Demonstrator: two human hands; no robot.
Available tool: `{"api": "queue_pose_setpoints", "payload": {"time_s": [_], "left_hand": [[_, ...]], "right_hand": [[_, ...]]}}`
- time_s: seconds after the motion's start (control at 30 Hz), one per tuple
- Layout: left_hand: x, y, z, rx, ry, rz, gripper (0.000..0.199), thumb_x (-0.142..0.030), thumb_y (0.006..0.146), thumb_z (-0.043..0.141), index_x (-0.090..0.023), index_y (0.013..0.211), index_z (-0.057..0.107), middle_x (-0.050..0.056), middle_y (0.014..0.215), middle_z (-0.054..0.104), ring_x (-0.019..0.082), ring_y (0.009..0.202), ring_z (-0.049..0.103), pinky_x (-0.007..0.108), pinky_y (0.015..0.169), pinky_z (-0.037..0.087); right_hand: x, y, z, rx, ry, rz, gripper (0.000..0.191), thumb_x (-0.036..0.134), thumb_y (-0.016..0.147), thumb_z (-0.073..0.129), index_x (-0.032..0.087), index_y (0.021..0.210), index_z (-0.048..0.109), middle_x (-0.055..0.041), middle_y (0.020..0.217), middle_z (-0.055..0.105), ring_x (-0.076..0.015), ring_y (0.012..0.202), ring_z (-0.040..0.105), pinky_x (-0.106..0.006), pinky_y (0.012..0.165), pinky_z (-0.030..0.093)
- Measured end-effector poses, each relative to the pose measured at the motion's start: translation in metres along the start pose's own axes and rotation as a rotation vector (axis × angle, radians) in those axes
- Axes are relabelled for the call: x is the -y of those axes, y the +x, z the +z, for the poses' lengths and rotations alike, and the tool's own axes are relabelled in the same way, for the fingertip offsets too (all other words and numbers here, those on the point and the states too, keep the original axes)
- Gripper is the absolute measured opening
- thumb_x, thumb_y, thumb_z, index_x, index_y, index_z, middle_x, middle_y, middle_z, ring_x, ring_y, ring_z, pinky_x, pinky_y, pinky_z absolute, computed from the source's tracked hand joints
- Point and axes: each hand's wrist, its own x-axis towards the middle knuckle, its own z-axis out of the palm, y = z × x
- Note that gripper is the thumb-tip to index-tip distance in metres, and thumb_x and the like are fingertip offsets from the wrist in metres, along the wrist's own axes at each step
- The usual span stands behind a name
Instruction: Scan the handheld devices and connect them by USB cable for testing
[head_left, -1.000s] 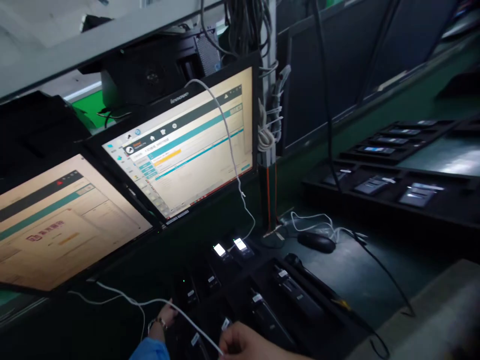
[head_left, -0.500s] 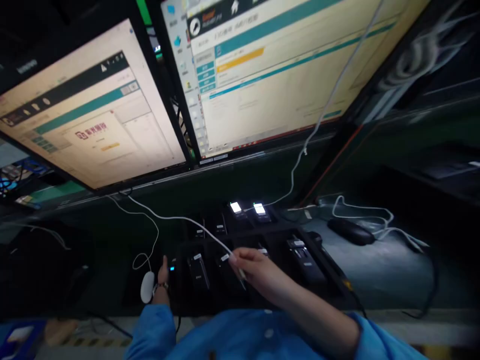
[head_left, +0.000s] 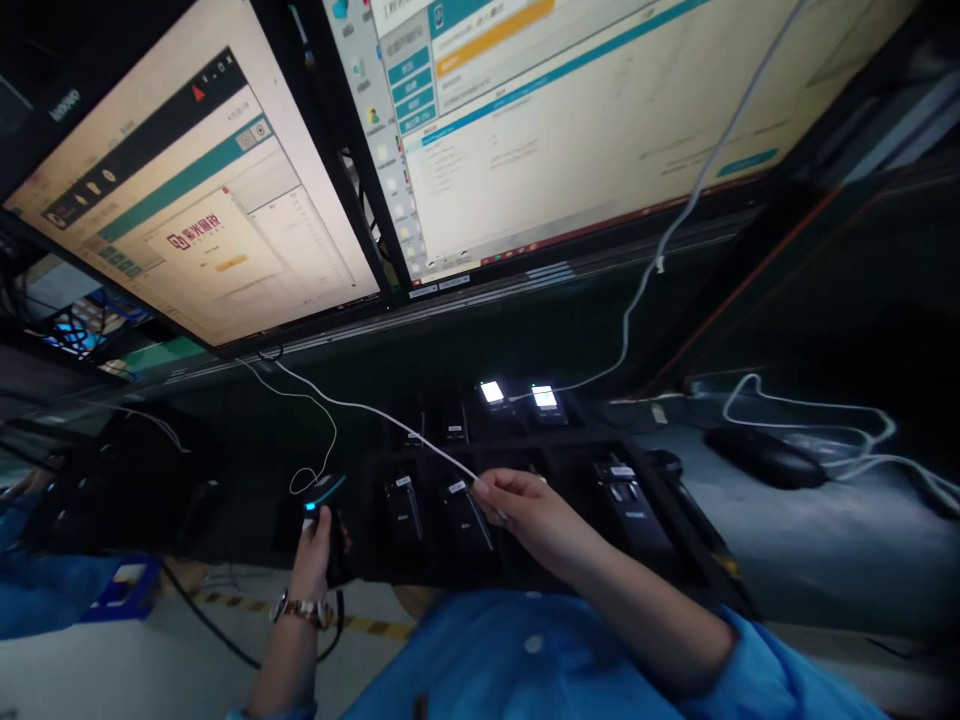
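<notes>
Right hand, in the head view, pinched the end of a white cable between thumb and fingertips, just above the black tray of small dark devices. From that pinch the cable ran toward 10 o'clock, looped near the tray's left edge, then climbed to the foot of the left monitor. Left hand, at 9 o'clock from the right one, was closed around a small dark device with a blue-lit end, held off the tray's left edge; a watch sat on that wrist. At 12 o'clock of the tray two devices showed lit screens. A second white cable hung across the right monitor down to them. At 3 o'clock a black mouse lay on the bench among white cords.
</notes>
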Motion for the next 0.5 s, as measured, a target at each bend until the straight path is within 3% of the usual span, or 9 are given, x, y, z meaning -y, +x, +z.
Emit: {"api": "queue_pose_setpoints", "payload": {"time_s": [0.1,0.2,0.33,0.5], "left_hand": [[-0.003,-0.045,0.024,0.156,-0.084,-0.079,0.069,-0.079,0.058,0.059,-0.014,0.083,0.06,0.002,0.06,0.063,0.013,0.051,0.059,0.026,0.052,0.047],[0.0,-0.067,0.052,0.178,-0.027,-0.071,0.068,-0.079,0.056,0.059,-0.014,0.075,0.058,0.001,0.058,0.061,0.012,0.049,0.056,0.025,0.05,0.044],[-0.007,-0.067,0.07,0.155,0.084,0.012,0.067,-0.082,0.057,0.053,-0.016,0.067,0.056,0.001,0.058,0.06,0.012,0.05,0.055,0.026,0.051,0.043],[-0.018,-0.06,0.073,0.134,0.08,0.026,0.068,-0.084,0.056,0.052,-0.017,0.069,0.056,0.002,0.06,0.06,0.014,0.052,0.056,0.028,0.053,0.045]], "right_hand": [[-0.001,0.005,0.0,0.028,0.008,0.03,0.043,0.056,0.063,0.076,0.017,0.057,0.058,0.0055,0.052,0.043,-0.008,0.052,0.034,-0.026,0.054,0.027],[-0.004,0.01,-0.001,0.069,0.014,0.07,0.042,0.055,0.061,0.077,0.017,0.057,0.06,0.006,0.051,0.043,-0.0076,0.051,0.033,-0.026,0.053,0.028],[-0.011,0.016,-0.007,0.05,0.032,0.096,0.041,0.054,0.057,0.08,0.017,0.058,0.062,0.0053,0.053,0.048,-0.0073,0.051,0.035,-0.026,0.053,0.03],[-0.017,0.02,-0.011,0.052,0.013,0.115,0.04,0.053,0.059,0.079,0.017,0.059,0.062,0.0035,0.056,0.052,-0.0091,0.054,0.041,-0.027,0.055,0.034]]}}
